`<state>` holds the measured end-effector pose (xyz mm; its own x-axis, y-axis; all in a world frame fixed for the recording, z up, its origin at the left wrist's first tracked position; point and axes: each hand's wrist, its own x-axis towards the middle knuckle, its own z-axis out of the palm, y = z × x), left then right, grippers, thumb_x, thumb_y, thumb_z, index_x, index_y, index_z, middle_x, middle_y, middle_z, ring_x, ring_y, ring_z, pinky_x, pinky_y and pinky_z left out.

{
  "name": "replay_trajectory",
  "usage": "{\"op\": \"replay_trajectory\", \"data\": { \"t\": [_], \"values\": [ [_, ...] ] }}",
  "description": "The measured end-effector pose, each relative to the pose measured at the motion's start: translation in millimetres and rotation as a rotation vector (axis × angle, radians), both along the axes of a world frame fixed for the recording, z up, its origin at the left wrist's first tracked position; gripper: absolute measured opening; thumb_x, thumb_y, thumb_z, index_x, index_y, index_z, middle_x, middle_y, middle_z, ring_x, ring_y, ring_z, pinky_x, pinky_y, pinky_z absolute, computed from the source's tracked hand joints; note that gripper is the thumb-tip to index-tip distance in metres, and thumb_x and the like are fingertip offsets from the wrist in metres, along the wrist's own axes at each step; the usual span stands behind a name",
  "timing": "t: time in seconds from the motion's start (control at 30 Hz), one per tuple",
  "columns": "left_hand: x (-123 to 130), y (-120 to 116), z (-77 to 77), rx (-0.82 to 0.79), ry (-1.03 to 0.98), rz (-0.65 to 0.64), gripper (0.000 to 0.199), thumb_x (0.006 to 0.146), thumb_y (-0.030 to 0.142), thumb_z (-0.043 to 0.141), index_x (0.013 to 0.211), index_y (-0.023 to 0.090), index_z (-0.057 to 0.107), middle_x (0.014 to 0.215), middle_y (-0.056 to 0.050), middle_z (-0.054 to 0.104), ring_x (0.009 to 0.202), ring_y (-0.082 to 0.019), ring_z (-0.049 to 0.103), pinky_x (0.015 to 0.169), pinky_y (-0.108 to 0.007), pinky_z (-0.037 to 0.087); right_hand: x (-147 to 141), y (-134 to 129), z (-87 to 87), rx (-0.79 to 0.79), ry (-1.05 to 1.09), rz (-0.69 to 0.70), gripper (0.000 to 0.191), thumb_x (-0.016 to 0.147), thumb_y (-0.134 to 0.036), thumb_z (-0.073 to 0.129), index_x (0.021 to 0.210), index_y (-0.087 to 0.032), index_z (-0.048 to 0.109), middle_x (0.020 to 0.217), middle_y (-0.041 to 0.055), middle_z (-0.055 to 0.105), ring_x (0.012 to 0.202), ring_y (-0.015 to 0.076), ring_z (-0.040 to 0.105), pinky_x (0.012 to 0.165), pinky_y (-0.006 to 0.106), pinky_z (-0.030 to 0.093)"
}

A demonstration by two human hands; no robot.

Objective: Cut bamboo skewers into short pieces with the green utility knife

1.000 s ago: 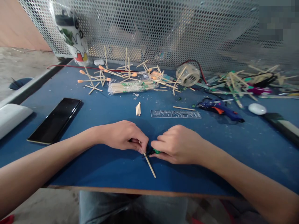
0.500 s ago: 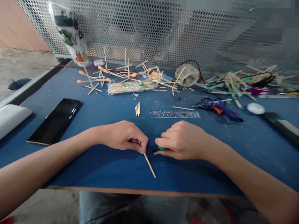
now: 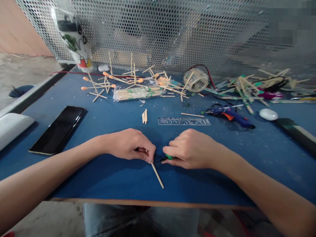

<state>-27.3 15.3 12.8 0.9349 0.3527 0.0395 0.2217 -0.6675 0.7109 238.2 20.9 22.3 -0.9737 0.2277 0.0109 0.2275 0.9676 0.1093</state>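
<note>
My left hand (image 3: 134, 144) pinches a thin wooden stick (image 3: 157, 175) between thumb and fingertips. The stick's free end slants down toward the table's front edge. In my right fist (image 3: 191, 148) is a small hand tool with a green handle (image 3: 169, 157) and a dark, narrow front. Its thin tip meets the stick right beside my left fingertips. Most of the tool is hidden in my palm, so its exact kind cannot be told. Beyond my hands lie several short cut sticks (image 3: 144, 116) side by side and a clear ruler (image 3: 184, 121).
A phone (image 3: 58, 130) lies at the left. A glue gun (image 3: 230, 115) and a white oval case (image 3: 268, 114) are at the right. Behind are a bag of sticks (image 3: 138, 93), stick structures with orange tips (image 3: 98, 89), a clear round container (image 3: 196, 80) and a perforated metal panel (image 3: 148, 29).
The view has shifted very slightly. Both hands keep their hold, and the stick and tool tip stay in contact at about the same spot.
</note>
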Motion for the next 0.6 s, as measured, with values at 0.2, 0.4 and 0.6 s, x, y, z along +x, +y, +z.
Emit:
{"op": "replay_trajectory", "data": {
  "t": [0.2, 0.4, 0.6],
  "values": [
    [-0.3, -0.1, 0.3, 0.004, -0.013, 0.001, 0.009, 0.098, 0.02, 0.064, 0.097, 0.023, 0.073, 0.093, 0.0, 0.078, 0.085, -0.013, 0.071, 0.076, -0.025, 0.045, -4.6, -5.0, -4.8, 0.002, 0.011, -0.008, 0.041, 0.105, -0.053, 0.036, 0.087, -0.023, 0.058, 0.061, -0.0027, 0.062, 0.047, 0.0134, 0.046, 0.054, 0.033, 0.011],
    [0.2, -0.6, 1.9, -0.005, 0.011, 0.006, 0.008, 0.098, 0.02, 0.065, 0.096, 0.023, 0.072, 0.094, 0.001, 0.078, 0.086, -0.013, 0.071, 0.078, -0.025, 0.044, 3.2, 0.0, 2.1, 0.007, -0.004, -0.009, 0.037, 0.105, -0.048, 0.04, 0.085, -0.023, 0.057, 0.061, -0.0031, 0.061, 0.048, 0.0134, 0.046, 0.054, 0.032, 0.011],
    [0.8, -1.1, 3.9, -0.005, 0.003, 0.0, 0.008, 0.097, 0.019, 0.066, 0.095, 0.024, 0.072, 0.094, 0.002, 0.078, 0.085, -0.013, 0.071, 0.077, -0.025, 0.045, 2.4, -4.9, -0.7, 0.015, 0.001, -0.035, 0.037, 0.104, -0.049, 0.041, 0.085, -0.023, 0.057, 0.062, -0.0016, 0.062, 0.048, 0.0136, 0.046, 0.055, 0.033, 0.01]
  ]
}}
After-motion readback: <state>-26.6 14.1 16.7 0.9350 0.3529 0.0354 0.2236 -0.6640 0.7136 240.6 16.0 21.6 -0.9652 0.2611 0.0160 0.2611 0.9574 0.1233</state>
